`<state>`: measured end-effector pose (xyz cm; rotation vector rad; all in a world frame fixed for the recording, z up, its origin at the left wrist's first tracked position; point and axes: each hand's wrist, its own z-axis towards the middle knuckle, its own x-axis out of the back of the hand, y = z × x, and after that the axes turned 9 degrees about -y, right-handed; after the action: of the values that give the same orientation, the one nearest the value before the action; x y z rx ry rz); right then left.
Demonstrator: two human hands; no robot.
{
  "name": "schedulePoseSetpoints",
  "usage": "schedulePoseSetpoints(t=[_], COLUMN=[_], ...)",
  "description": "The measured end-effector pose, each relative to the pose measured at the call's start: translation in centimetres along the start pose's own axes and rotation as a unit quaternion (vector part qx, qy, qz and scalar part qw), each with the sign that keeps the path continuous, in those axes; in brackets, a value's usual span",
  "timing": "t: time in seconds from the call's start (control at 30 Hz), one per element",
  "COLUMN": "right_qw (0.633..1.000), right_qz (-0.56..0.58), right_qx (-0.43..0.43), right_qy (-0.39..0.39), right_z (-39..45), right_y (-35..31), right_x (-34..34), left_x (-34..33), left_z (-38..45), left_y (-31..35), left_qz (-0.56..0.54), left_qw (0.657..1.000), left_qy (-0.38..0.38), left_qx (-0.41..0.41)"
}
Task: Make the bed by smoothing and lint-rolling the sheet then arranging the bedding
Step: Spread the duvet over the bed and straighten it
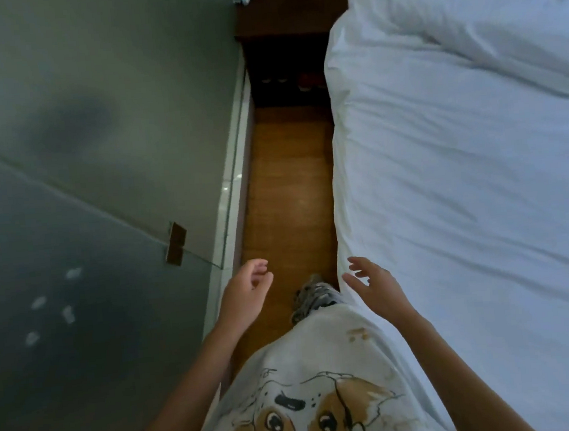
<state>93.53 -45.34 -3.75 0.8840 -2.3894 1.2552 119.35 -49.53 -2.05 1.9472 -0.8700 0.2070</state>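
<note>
Left hand [245, 292] loosely curled, right hand [373, 286] spread — both empty beside the white sheet [462, 182].

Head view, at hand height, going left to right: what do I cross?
Frosted grey glass wall → left hand → brown wooden floor strip → right hand → white rumpled bed sheet.
</note>
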Motion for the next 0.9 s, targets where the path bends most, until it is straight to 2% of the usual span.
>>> schedulePoseSetpoints(t=[0.13, 0.27, 0.4, 0.53, 0.67, 0.8, 0.9], right_qw=[0.999, 1.0, 0.999, 0.994, 0.98, 0.958, 0.945], right_qz=[0.023, 0.001, 0.011, 0.043, 0.097, 0.166, 0.193], right_qx=[-0.032, -0.023, -0.04, -0.093, -0.149, -0.173, -0.184], right_qy=[0.017, 0.016, 0.027, 0.036, 0.084, 0.156, 0.188], right_z=[7.9, 13.5, 19.9, 26.6, 32.9, 38.2, 42.0], right_y=[-2.6, -5.9, -8.3, -9.4, -11.2, -14.8, -16.7], right_x=[7.2, 12.7, 17.1, 19.6, 22.0, 26.1, 29.5], left_x=[3.2, 5.9, 9.1, 11.9, 15.4, 19.4, 20.4], left_z=[9.4, 15.8, 23.9, 33.6, 44.5, 54.5, 61.2], left_y=[6.0, 10.5, 14.0, 16.5, 22.2, 30.8, 36.4], left_qz=[0.002, 0.003, -0.003, -0.006, 0.042, 0.127, 0.171], left_qw=[1.0, 1.0, 1.0, 0.999, 0.989, 0.972, 0.956], left_qy=[-0.01, -0.009, -0.023, -0.049, -0.132, -0.161, -0.195], left_qx=[0.005, -0.007, -0.011, -0.008, -0.048, -0.118, -0.137])
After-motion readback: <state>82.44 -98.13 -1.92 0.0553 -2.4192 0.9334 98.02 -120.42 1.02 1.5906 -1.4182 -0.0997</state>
